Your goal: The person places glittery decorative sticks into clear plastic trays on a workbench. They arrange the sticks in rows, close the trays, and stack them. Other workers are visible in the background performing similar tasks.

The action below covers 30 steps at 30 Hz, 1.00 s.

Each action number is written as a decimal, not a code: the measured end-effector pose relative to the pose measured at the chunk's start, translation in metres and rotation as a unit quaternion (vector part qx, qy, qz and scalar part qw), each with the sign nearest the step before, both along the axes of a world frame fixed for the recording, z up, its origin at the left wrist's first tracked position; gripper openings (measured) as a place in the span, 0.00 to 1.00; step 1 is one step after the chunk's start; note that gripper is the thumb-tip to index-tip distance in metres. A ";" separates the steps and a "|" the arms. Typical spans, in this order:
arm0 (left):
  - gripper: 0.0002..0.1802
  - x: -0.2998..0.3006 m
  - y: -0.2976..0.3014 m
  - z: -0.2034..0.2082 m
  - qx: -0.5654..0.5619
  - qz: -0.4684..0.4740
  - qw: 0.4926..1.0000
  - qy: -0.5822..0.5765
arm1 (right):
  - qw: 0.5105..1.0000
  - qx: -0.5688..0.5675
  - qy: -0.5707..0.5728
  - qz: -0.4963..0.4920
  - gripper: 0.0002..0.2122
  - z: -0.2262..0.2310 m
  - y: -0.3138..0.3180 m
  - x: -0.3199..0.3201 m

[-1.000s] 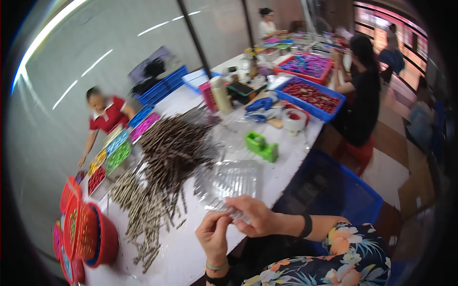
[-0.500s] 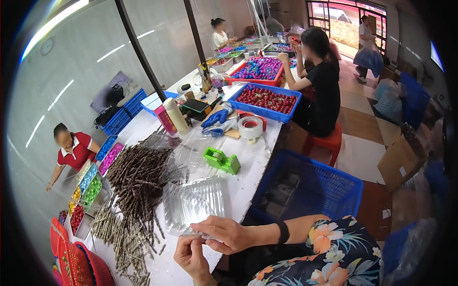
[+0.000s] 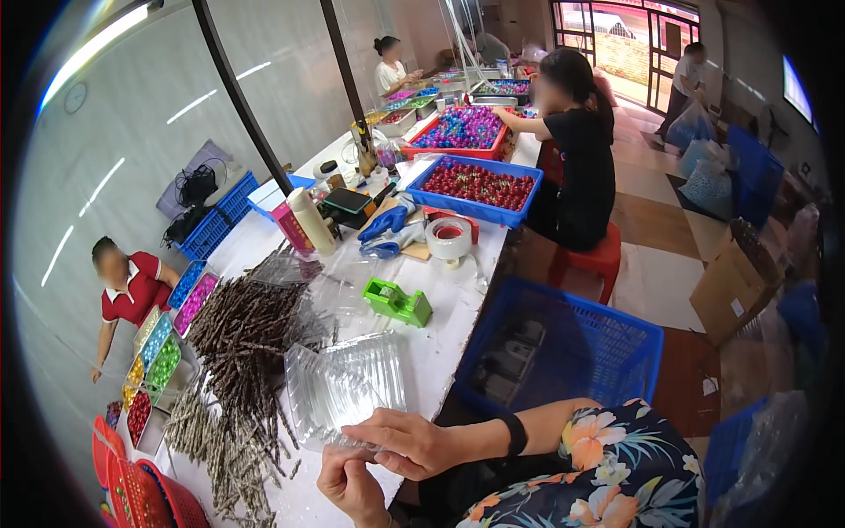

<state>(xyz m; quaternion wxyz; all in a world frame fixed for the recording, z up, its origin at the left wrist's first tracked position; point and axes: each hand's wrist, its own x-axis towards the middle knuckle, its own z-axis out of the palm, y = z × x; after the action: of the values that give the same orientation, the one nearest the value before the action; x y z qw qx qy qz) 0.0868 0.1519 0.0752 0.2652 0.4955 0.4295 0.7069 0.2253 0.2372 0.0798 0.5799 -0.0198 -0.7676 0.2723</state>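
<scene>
Close together at the table's front edge, my left hand (image 3: pixel 354 486) and my right hand (image 3: pixel 412 443) both have their fingers pinched in. A shiny bit of clear plastic (image 3: pixel 354 451) shows between them; its full shape is hidden by my fingers. My right hand lies above the left, over the near edge of a ribbed clear plastic tray (image 3: pixel 345 384) on the table. To the left of the tray spreads a big pile of brown and pale twig-like stems (image 3: pixel 242 339). Beyond the tray stands a green tape dispenser (image 3: pixel 398 302).
A roll of clear tape (image 3: pixel 449 239), blue-handled scissors (image 3: pixel 387 231) and a blue tray of red beads (image 3: pixel 480 187) lie farther along the table. A blue crate (image 3: pixel 563 348) stands right of it. Red baskets (image 3: pixel 141 480) are at the near left. Several people work around.
My hands stay close together, with slight finger movement. The view has shifted a little. The seated person in black has lowered their arms toward the bead tray; the person by the doorway leans over a bag.
</scene>
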 end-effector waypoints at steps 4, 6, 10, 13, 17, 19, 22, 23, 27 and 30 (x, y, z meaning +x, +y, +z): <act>0.07 0.003 -0.001 0.005 0.030 0.032 0.999 0.005 | 1.000 -0.013 -0.009 0.017 0.27 -0.002 -0.001 -0.003; 0.10 0.009 0.001 0.013 0.020 0.060 0.998 0.016 | 1.000 0.001 -0.003 0.012 0.27 0.006 0.000 -0.002; 0.08 0.008 0.000 0.024 0.020 0.043 0.997 0.056 | 0.999 0.028 -0.017 -0.026 0.23 0.010 0.002 0.001; 0.09 0.005 -0.005 0.027 0.011 0.001 0.999 0.045 | 0.999 0.026 -0.026 -0.038 0.21 0.016 0.000 0.003; 0.10 0.003 -0.010 0.030 0.029 -0.023 0.998 0.044 | 0.999 -0.029 -0.035 0.016 0.20 0.013 -0.003 0.005; 0.09 0.003 -0.009 0.031 0.031 -0.029 0.998 0.036 | 0.999 -0.039 -0.027 0.025 0.21 0.012 -0.003 0.003; 0.09 0.004 -0.010 0.031 0.032 -0.032 0.999 0.027 | 0.998 -0.056 -0.024 0.035 0.22 0.009 -0.005 0.002; 0.09 0.003 -0.009 0.031 0.033 -0.034 0.999 0.027 | 0.997 -0.062 -0.025 0.038 0.22 0.009 -0.005 0.003; 0.09 0.006 -0.009 0.034 0.018 -0.012 0.999 0.031 | 0.998 -0.053 -0.015 0.032 0.22 0.008 -0.003 -0.001; 0.09 0.004 -0.010 0.032 0.018 0.029 0.994 0.102 | 0.999 -0.035 -0.020 0.024 0.22 0.007 -0.002 -0.001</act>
<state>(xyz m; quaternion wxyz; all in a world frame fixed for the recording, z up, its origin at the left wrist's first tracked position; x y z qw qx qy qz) 0.0911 0.1417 0.1075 0.1909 0.5569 0.4559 0.6675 0.2240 0.2354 0.0873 0.5569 -0.0275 -0.7690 0.3125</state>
